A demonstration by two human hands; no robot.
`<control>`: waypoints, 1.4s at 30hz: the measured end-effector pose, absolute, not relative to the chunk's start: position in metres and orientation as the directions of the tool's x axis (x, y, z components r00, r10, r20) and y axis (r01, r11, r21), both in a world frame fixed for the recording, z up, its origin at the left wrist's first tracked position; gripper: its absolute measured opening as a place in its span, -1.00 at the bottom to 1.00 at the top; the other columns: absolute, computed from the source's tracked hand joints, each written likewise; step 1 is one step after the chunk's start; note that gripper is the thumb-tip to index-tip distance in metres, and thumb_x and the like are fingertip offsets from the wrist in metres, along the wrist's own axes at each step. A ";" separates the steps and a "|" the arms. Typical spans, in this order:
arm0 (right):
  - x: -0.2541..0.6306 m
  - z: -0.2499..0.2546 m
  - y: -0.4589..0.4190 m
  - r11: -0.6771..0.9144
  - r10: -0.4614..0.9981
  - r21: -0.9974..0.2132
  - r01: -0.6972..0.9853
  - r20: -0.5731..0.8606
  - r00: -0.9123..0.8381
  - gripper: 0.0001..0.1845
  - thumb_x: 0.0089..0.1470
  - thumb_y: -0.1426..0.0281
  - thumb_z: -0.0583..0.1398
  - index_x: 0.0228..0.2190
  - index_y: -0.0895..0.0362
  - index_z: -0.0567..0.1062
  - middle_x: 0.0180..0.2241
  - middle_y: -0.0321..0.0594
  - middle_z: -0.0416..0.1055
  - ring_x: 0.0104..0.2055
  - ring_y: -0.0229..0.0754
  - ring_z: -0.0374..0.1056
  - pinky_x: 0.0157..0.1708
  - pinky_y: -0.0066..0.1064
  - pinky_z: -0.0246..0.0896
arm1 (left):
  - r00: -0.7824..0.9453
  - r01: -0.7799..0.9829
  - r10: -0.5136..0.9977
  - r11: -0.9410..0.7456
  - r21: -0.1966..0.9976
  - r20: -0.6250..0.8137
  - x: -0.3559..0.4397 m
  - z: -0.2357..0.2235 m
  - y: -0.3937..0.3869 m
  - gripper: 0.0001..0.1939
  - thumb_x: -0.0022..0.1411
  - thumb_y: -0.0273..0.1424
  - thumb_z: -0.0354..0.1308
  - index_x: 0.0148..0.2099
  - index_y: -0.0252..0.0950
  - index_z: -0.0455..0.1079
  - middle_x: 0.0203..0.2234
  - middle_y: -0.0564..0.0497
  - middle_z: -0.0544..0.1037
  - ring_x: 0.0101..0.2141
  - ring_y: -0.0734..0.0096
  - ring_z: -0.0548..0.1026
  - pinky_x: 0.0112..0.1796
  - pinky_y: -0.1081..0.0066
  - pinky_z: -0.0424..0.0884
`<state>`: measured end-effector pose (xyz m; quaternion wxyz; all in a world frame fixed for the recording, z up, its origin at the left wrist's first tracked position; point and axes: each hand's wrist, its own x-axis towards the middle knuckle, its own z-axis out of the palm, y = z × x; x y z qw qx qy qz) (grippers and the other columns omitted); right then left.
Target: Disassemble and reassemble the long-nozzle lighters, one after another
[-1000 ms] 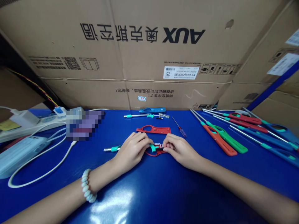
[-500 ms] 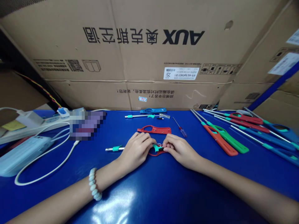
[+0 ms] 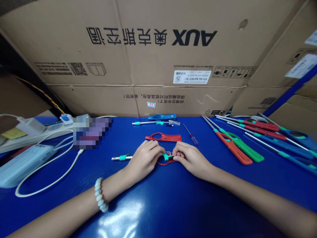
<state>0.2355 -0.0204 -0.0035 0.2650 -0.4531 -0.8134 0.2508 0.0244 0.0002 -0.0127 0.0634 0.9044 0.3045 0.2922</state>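
My left hand [image 3: 146, 157] is closed, its thumb and fingers pinching a teal plastic trigger [image 3: 165, 157]. My right hand [image 3: 189, 157] holds a small black igniter piece [image 3: 170, 158] at the trigger's right end, fingertips closed round it. Thin white wires [image 3: 168, 152] curve just behind these parts. Underneath lies a red lighter shell half [image 3: 163, 164], mostly covered by the hands. A metal lighter tube [image 3: 115, 158] with a teal clip [image 3: 123, 157] sticks out to the left of my left hand, which hides the rest. Behind the hands rests another red shell half [image 3: 168, 137].
Farther back are a blue shell half [image 3: 162, 117], a second tube assembly [image 3: 146, 123] and a screwdriver [image 3: 190, 135]. Several long lighters [image 3: 232, 147] lie on the right. A power bank [image 3: 27, 165], white cable [image 3: 44, 181] and power strip [image 3: 53, 128] occupy the left. Cardboard [image 3: 148, 59] stands behind.
My left hand has shifted slightly right with the teal trigger, closer to the black igniter piece. My right hand has stayed almost still. The camera view has shifted a little.
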 end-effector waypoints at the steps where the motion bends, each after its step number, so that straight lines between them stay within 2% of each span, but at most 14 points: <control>1: 0.235 -0.003 -0.020 0.462 0.871 -0.650 0.604 0.203 -0.448 -0.84 0.09 0.61 0.15 -0.43 0.13 0.35 -0.44 -0.31 0.27 -0.39 -0.24 0.21 -0.38 -0.43 0.10 | 0.642 0.509 0.587 -0.807 0.298 0.493 0.024 -0.013 0.000 -0.81 0.36 -0.52 -0.08 -0.23 -0.31 0.36 -0.37 -0.02 0.45 -0.33 0.33 0.36 -0.28 0.35 0.24; 21: 0.235 -0.006 -0.019 0.469 0.868 -0.661 0.585 0.225 -0.442 -0.84 0.07 0.62 0.17 -0.44 0.14 0.37 -0.45 -0.32 0.27 -0.41 -0.26 0.19 -0.41 -0.45 0.08 | 0.603 0.468 0.572 -0.818 0.334 0.555 0.026 -0.016 0.002 -0.86 0.32 -0.55 -0.01 -0.25 -0.31 0.35 -0.40 0.01 0.45 -0.36 0.38 0.37 -0.30 0.39 0.26; 28: 0.235 -0.005 -0.019 0.441 0.882 -0.682 0.584 0.208 -0.422 -0.84 0.07 0.62 0.16 -0.44 0.14 0.38 -0.45 -0.32 0.28 -0.42 -0.26 0.19 -0.41 -0.45 0.08 | 0.590 0.468 0.608 -0.794 0.389 0.531 0.027 -0.015 0.001 -0.87 0.29 -0.57 0.01 -0.27 -0.30 0.36 -0.41 0.03 0.47 -0.36 0.39 0.39 -0.30 0.40 0.28; 37: 0.236 -0.006 -0.020 0.464 0.871 -0.663 0.587 0.223 -0.437 -0.85 0.08 0.60 0.16 -0.45 0.13 0.37 -0.46 -0.31 0.29 -0.42 -0.26 0.20 -0.42 -0.45 0.09 | 0.625 0.471 0.587 -0.809 0.351 0.514 0.025 -0.014 0.002 -0.86 0.29 -0.55 0.03 -0.31 -0.31 0.36 -0.44 0.03 0.46 -0.40 0.40 0.37 -0.32 0.40 0.26; 42: 0.236 -0.007 -0.021 0.492 0.859 -0.646 0.584 0.248 -0.448 -0.85 0.08 0.59 0.17 -0.45 0.13 0.38 -0.46 -0.31 0.29 -0.40 -0.25 0.21 -0.40 -0.44 0.10 | 0.654 0.422 0.588 -0.806 0.416 0.476 0.018 -0.012 0.007 -0.89 0.26 -0.56 0.06 -0.29 -0.32 0.38 -0.39 0.01 0.47 -0.34 0.37 0.39 -0.26 0.37 0.29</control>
